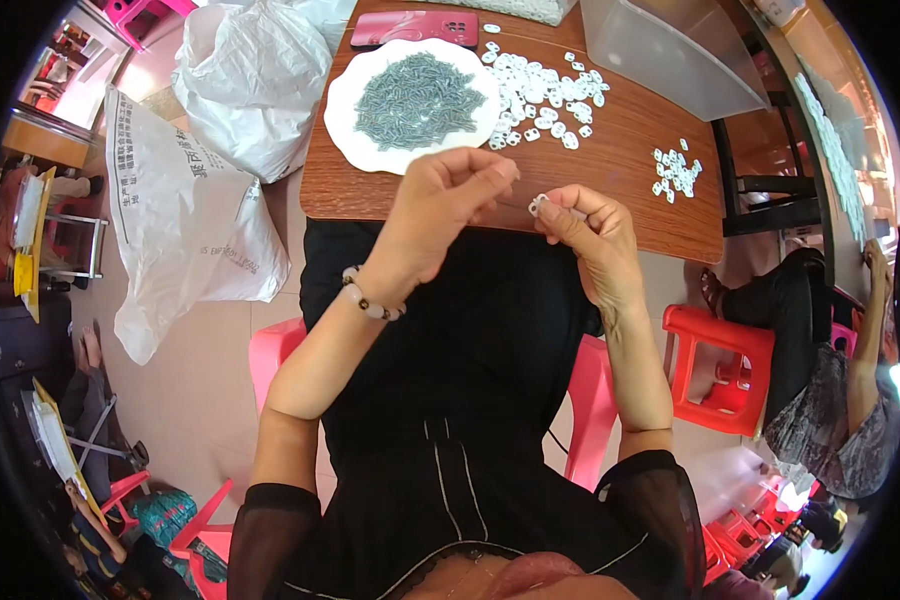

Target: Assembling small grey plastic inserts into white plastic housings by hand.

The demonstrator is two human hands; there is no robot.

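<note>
Between the thumb and index finger of my right hand (600,238) is a small white two-holed plastic piece (538,205), held up just off the table's near edge. My left hand (438,205) hovers close by on the left, thumb and fingertips pinched together. Whatever is in that pinch, if anything, is too small to make out. Beyond my left hand, a white scalloped plate (345,135) bears a heap of small grey screw-like pins (417,100). Loose white two-holed pieces (540,95) spread to the right of the plate, and a smaller group (676,172) lies near the right edge.
On the brown wooden table (610,185) a pink phone (415,30) lies behind the plate. A clear plastic bin (660,60) stands at the back right. Large white sacks (195,215) rest on the floor at left. A red stool (718,370) and a seated person are at right.
</note>
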